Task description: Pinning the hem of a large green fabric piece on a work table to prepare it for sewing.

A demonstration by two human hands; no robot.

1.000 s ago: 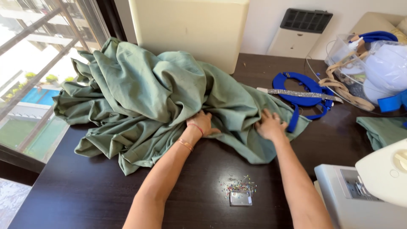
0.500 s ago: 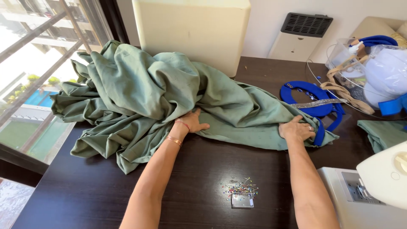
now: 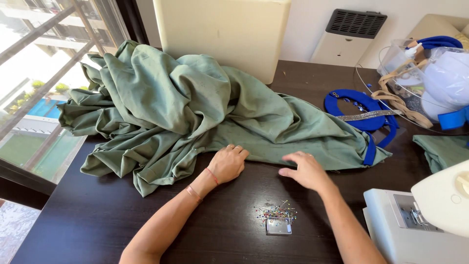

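Cloth: a big green fabric (image 3: 195, 107) lies heaped over the back left half of the dark bench (image 3: 97, 220), its near hem running flat toward the right edge.
Left hand: the left hand (image 3: 228, 163) rests knuckles-up on the hem near the bench's middle, fingers curled and pressed together on the cloth edge, pinning it rather than pinching it.
Right hand: the right hand (image 3: 305, 169) hovers just off the hem, fingers loosely spread, slightly blurred; whether it touches the cloth I cannot tell.
Doing it well: judging by this, keep the left hand as an anchor and sweep the right palm flat along the hem so the edge lies straight without dragging the heap.
Watch out: a pile of pins (image 3: 276, 214) with a small magnet block sits just in front of the hands, near the front edge; a sewing machine (image 3: 430, 220) fills the front right corner.
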